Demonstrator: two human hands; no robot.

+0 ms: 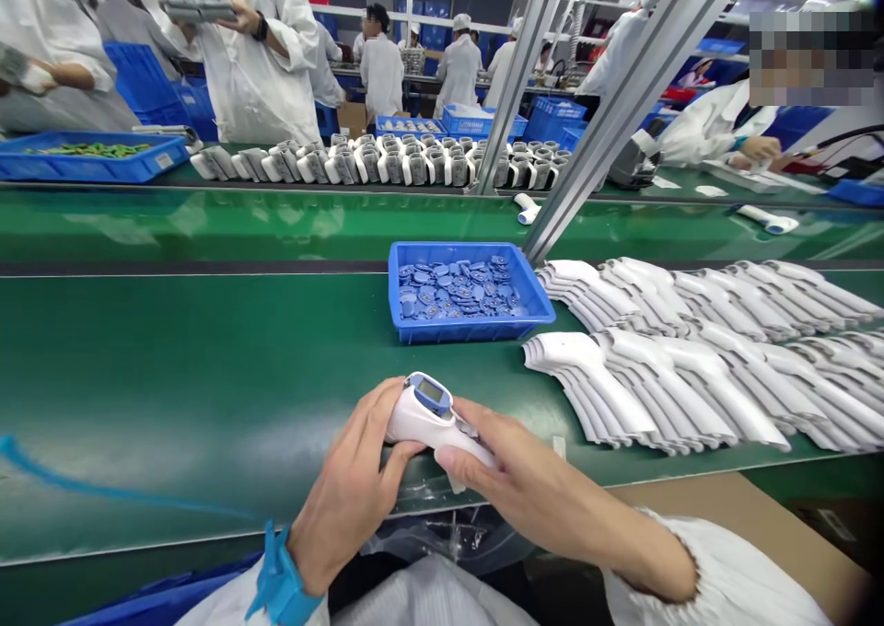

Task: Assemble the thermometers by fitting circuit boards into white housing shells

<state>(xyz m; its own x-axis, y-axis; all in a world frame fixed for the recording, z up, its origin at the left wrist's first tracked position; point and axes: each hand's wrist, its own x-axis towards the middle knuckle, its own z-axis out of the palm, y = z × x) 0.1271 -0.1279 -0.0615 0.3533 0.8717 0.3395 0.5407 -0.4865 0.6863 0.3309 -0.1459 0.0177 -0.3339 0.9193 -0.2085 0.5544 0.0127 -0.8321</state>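
Note:
Both my hands hold one white thermometer housing (429, 421) with a blue display bezel at its head, just above the near edge of the green bench (172, 377). My left hand (355, 483) wraps the head end from the left. My right hand (511, 479) grips the handle end, thumb on its underside. A blue tray (531, 308) of small blue display parts (459, 287) sits straight ahead. Rows of white housings (691, 368) lie to the right.
A slanted metal post (608, 120) rises behind the tray. Across the green conveyor (241, 226) lie several grey-white units (387, 161), a blue bin (89, 161) and loose thermometers (766, 218). People in white coats work on the far side. A brown cardboard box (746, 525) sits at lower right.

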